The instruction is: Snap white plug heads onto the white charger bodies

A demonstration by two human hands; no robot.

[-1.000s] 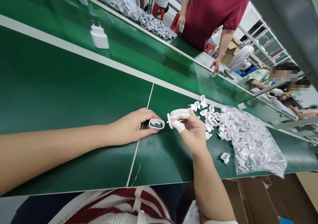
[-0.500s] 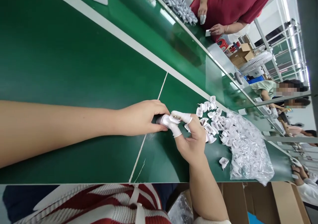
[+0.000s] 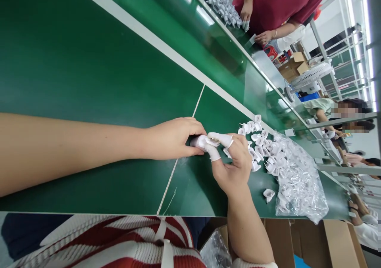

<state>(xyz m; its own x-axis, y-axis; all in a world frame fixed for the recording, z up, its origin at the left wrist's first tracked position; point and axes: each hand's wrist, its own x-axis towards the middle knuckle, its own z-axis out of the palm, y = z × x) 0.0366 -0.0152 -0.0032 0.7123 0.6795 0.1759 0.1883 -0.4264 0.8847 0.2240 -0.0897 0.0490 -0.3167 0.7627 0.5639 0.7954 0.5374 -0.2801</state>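
Observation:
Over the green table, my left hand (image 3: 174, 139) is closed round one end of a small white plastic plug part (image 3: 200, 142). My right hand (image 3: 235, 165) pinches the other end between thumb and forefinger, both in white finger cots. Fingers cover much of the part, so its exact shape is hidden. Just beyond my right hand lies a loose spread of white plug pieces (image 3: 262, 144), some showing metal pins. A single plug piece (image 3: 268, 195) sits apart, nearer the table's front edge. To its right, a clear plastic bag (image 3: 297, 184) holds many more.
A white strip (image 3: 166, 56) crosses the green table (image 3: 74, 69), with a clear panel and rail behind it. Across it, a person in red (image 3: 282, 2) handles pieces beside a grey heap (image 3: 220, 4). Cardboard boxes (image 3: 309, 240) stand below the front edge. A fan (image 3: 311, 75) is farther back.
The camera view has shifted slightly. Both hands keep the same grip on the white plug part, with only a slight change of position. The person opposite has moved their hands a little.

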